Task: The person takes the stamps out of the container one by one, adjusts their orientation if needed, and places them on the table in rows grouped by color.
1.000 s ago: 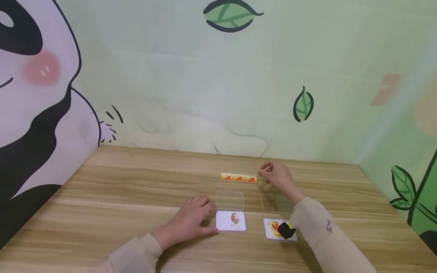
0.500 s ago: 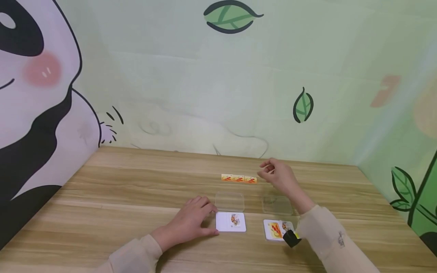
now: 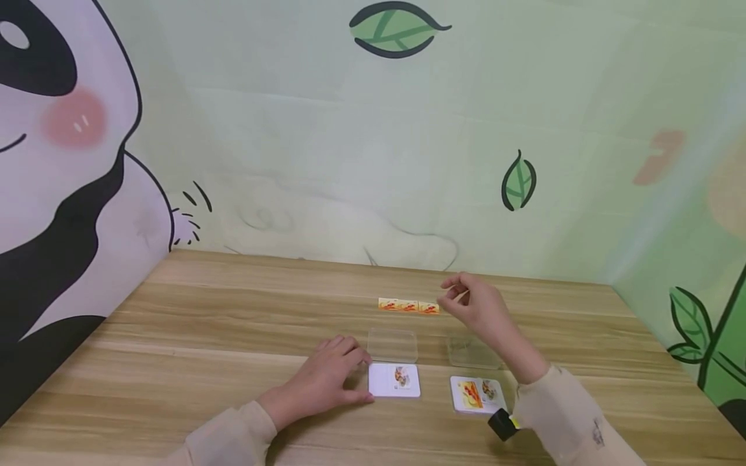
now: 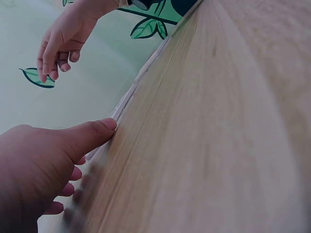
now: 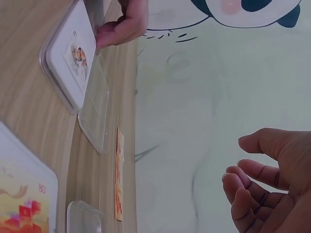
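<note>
My left hand (image 3: 329, 375) rests on the table at the left end of a white stack of cards (image 3: 381, 380) in a flat clear case. Its thumb and index fingertips touch that end, and the thumb (image 4: 90, 138) lies straight in the left wrist view. My right hand (image 3: 478, 304) hovers just right of a row of three small orange-and-yellow picture cards (image 3: 408, 305). Its fingers are loosely bent and hold nothing, as the right wrist view shows (image 5: 272, 184). Nearer the front right lies a second cased white stack (image 3: 478, 395) with an orange picture card on top.
Two clear plastic lids lie behind the stacks, one at left (image 3: 392, 345) and one at right (image 3: 473, 351), partly behind my right forearm. A wooden table (image 3: 233, 317) runs back to a wall printed with a panda and leaves. A black wrist camera (image 3: 502, 424) sits at my right sleeve.
A thin pale edge seen at my right fingertips one second ago is gone. The right forearm has swung slightly rightward, uncovering more of the right stack. My left hand stays put.
</note>
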